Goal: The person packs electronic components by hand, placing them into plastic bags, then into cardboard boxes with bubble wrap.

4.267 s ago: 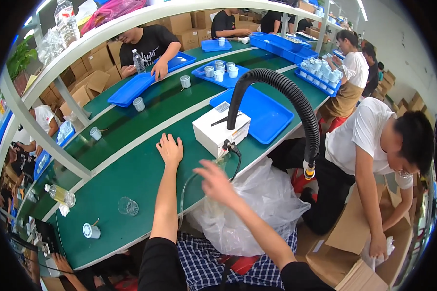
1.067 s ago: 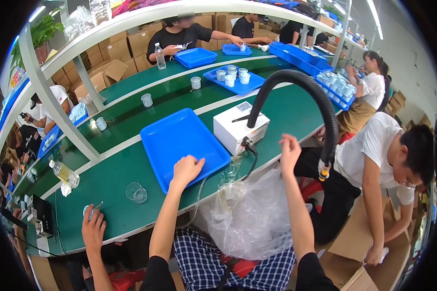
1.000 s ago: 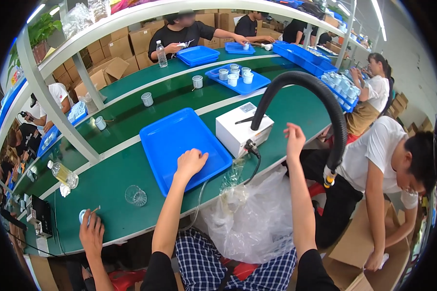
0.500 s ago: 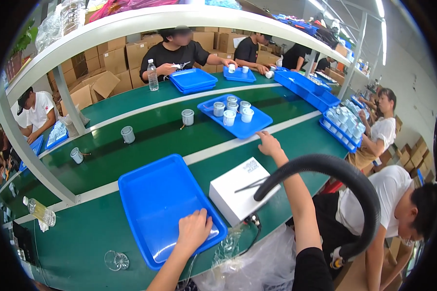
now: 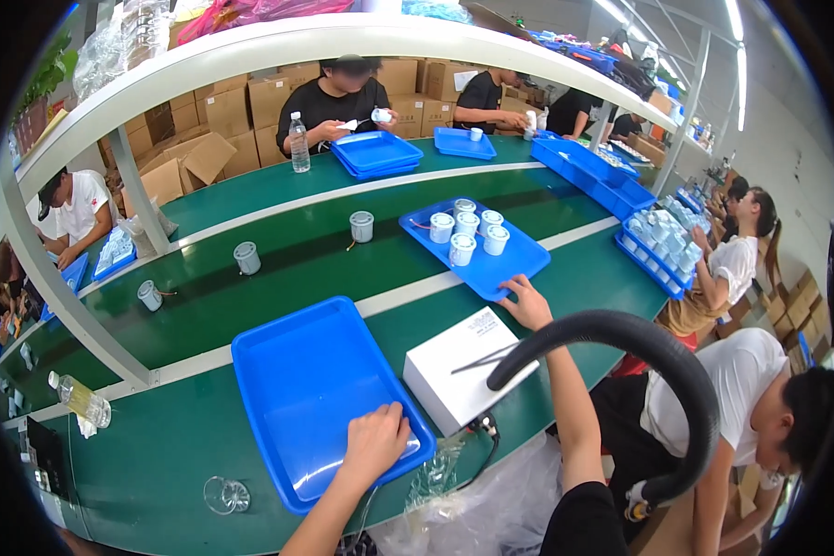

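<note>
At the near corner of a blue tray, my right hand has its fingers closed on the rim. Several pale cylindrical parts stand upright in that tray, a thin wire showing at its left side. My left hand is closed over the right side of a larger blue tray, which lies bare in front of me; its fingertips are partly hidden. Between the two trays sits a white box with a black flexible hose arching over it.
More pale cylinders stand in a row on the green belt. A drinking glass and a tipped bottle are at the left. A white shelf frame spans overhead. Co-workers sit across and at the right, one bending close by.
The tray of cylinders has slid toward me and to the right, with my right hand now on its corner. Across the belt, a co-worker has drawn a white part close to the body.
</note>
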Tool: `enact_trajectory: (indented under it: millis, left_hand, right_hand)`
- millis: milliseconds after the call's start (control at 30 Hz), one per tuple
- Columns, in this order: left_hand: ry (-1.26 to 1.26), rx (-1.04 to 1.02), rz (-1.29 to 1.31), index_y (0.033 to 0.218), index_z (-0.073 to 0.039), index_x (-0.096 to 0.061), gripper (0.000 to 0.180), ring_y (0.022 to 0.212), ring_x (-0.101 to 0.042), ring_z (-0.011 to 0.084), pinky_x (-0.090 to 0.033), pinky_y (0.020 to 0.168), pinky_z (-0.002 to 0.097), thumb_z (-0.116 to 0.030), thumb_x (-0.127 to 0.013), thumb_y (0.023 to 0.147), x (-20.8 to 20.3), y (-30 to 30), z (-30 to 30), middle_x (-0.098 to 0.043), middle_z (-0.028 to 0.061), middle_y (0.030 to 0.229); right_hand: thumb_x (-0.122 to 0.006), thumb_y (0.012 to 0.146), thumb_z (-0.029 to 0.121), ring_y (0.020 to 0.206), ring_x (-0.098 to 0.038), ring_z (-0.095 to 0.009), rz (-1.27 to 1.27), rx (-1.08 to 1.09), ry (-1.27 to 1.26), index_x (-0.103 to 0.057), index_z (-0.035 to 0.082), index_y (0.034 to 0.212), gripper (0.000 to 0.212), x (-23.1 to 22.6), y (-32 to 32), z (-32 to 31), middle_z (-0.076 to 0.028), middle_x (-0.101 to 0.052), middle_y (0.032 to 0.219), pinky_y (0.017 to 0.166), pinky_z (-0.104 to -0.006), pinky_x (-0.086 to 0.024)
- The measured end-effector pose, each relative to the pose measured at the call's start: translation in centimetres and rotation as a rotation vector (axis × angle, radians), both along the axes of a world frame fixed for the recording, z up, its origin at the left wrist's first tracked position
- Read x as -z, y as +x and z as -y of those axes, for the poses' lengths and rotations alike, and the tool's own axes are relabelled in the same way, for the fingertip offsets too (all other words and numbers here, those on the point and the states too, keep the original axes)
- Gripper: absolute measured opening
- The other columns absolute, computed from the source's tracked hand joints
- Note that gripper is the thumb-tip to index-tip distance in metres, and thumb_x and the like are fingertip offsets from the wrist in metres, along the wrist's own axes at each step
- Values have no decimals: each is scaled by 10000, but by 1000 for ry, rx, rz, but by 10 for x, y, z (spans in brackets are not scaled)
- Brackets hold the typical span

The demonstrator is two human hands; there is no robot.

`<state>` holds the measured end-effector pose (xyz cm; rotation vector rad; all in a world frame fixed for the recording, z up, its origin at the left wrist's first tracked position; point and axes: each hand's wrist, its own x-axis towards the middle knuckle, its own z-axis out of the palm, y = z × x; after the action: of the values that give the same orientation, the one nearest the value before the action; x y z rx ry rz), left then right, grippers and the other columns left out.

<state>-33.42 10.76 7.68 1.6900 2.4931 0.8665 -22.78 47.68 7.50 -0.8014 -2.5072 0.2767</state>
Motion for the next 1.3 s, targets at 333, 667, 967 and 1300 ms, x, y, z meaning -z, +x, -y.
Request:
enact_trajectory:
  millis: [333,667,967,1300]
  left_hand:
    - [98,38,-22,726,-28,-555,155,641,-601,362,-463,579,480,-166,-520,788,8,-9,-8,-618,186,715]
    - [-43,36,117,844,-60,-611,210,814,-619,297,-477,696,402,-259,-594,781,5,-2,1,-647,126,845]
    - [684,-207,-105,1043,-47,-567,336,1093,-479,296,-325,955,386,-74,-647,718,-51,68,197,-549,125,1136]
    - [599,-385,365,1406,-81,-215,890,1241,-378,323,-289,1026,413,-185,-752,705,27,-38,253,-358,199,1363]
  right_hand:
    - [-516,738,6,1045,-483,-339,-271,328,11,-591,98,943,237,28,140,128,-123,-503,1117,868,-422,-407]
    - [-454,747,-33,1266,-343,-326,-371,650,-74,-553,114,1121,414,40,160,174,-114,-344,1402,990,-453,-321]
    - [-503,752,-35,1189,-405,-286,-471,383,-78,-604,73,1057,339,72,180,347,-103,-427,1316,960,-410,-312]
    - [-487,814,55,781,-546,-196,-1061,524,-452,-607,43,1037,253,-1,93,200,-117,-553,989,691,-306,-442]
